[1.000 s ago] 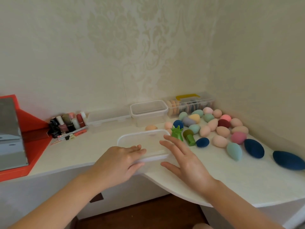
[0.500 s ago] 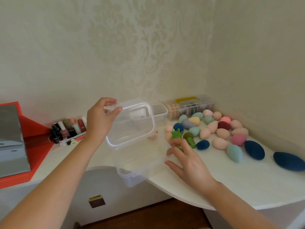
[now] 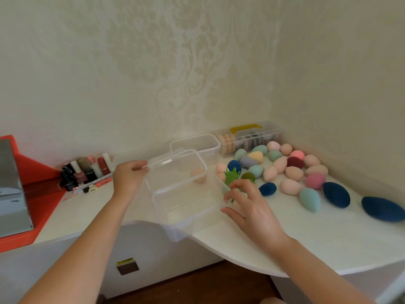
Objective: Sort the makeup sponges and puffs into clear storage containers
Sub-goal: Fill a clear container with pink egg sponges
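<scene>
From my remote seat, the left hand (image 3: 129,176) pinches the left edge of the lid (image 3: 177,170), which is raised and tilted at 11 o'clock above the clear container (image 3: 188,207). The right hand (image 3: 247,205) sits at the container's 3 o'clock end, fingers curled and thumb against the near corner, though I cannot tell whether it truly clamps the wall or only touches it. The container looks empty, and its 6 o'clock corner hangs out past the curved edge of the table (image 3: 285,233). That is my main worry: if the right hand lets go to fetch something, I judge the box could tip to the floor. The loose sponges (image 3: 291,172) lie at 2 o'clock, none sorted yet, and they are egg-shaped, so a careless sweep could send them rolling. The green holder (image 3: 232,175) stands just behind the right fingers and could be knocked over. A one-edge pinch on a slick lid may slip too.
</scene>
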{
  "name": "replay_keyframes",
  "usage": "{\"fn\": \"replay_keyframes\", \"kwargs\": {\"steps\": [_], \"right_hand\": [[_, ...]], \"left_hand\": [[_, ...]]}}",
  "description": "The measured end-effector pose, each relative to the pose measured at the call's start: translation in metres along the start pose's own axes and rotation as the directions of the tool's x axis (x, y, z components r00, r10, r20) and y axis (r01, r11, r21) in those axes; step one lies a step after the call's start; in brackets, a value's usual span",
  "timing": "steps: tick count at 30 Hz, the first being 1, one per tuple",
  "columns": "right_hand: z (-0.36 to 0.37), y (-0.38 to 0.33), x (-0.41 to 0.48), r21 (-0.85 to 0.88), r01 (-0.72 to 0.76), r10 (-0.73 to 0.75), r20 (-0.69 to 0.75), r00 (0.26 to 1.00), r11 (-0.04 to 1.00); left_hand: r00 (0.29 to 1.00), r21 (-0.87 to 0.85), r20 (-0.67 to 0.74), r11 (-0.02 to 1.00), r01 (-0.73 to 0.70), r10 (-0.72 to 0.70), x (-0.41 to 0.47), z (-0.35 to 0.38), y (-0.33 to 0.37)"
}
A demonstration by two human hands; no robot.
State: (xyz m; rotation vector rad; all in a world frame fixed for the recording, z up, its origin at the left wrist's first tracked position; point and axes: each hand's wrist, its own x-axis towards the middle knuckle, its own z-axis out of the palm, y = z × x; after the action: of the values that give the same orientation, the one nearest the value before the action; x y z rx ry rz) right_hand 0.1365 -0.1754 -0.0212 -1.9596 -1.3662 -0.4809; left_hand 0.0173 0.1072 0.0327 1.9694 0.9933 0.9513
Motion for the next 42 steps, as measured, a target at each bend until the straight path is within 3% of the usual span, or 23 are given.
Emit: {"fn": "replay_keyframes", "kwargs": {"steps": [3,7,12,17,21,23,25,28,30,33,36,42], "right_hand": [[-0.002,0.000,0.001,0.018,-0.073,0.073,-0.006,0.997,0.997],[-0.007,0.001,0.001,0.052,-0.296,0.296,0.010,0.955,0.954],[-0.006,0.006,0.003,-0.086,-0.505,0.511,0.216,0.832,0.859],[-0.013,0.002,0.002,-0.063,-0.493,0.495,0.195,0.846,0.868],[-0.025,-0.001,0.004,0.165,-0.497,0.503,0.007,0.864,0.852],[-0.035,-0.009,0.006,0.321,-0.483,0.535,-0.096,0.839,0.815],[-0.047,-0.022,0.012,0.472,-0.412,0.509,-0.094,0.855,0.779],[-0.054,-0.047,0.032,0.416,-0.239,0.264,-0.001,0.965,0.877],[-0.046,-0.062,0.049,0.266,-0.187,0.154,0.141,0.978,0.946],[-0.021,-0.081,0.072,0.024,-0.215,0.188,0.400,0.897,0.976],[0.005,-0.093,0.085,-0.088,-0.155,0.178,0.542,0.822,0.984],[0.030,-0.094,0.090,0.060,-0.258,0.174,0.590,0.789,0.964]], "left_hand": [[1.000,-0.127,0.002,0.992,0.019,-0.018,-0.014,-0.005,0.013],[0.994,-0.377,0.052,0.919,0.113,-0.101,-0.064,0.002,0.012],[0.971,-0.516,0.177,0.825,0.231,-0.161,-0.117,0.009,0.010],[0.965,-0.500,0.242,0.840,0.211,-0.099,-0.137,0.015,0.017],[0.966,-0.471,0.248,0.861,0.189,-0.076,-0.139,0.017,0.019],[0.968,-0.478,0.240,0.860,0.180,-0.069,-0.140,0.017,0.016],[0.975,-0.487,0.214,0.859,0.161,-0.061,-0.140,0.017,0.014],[0.981,-0.502,0.183,0.853,0.143,-0.057,-0.138,0.016,0.012],[0.983,-0.517,0.173,0.844,0.145,-0.062,-0.136,0.016,0.012],[0.979,-0.526,0.188,0.834,0.167,-0.077,-0.135,0.017,0.011],[0.968,-0.509,0.232,0.836,0.206,-0.096,-0.129,0.016,0.010],[0.947,-0.470,0.289,0.841,0.268,-0.141,-0.125,0.010,0.009]]}}
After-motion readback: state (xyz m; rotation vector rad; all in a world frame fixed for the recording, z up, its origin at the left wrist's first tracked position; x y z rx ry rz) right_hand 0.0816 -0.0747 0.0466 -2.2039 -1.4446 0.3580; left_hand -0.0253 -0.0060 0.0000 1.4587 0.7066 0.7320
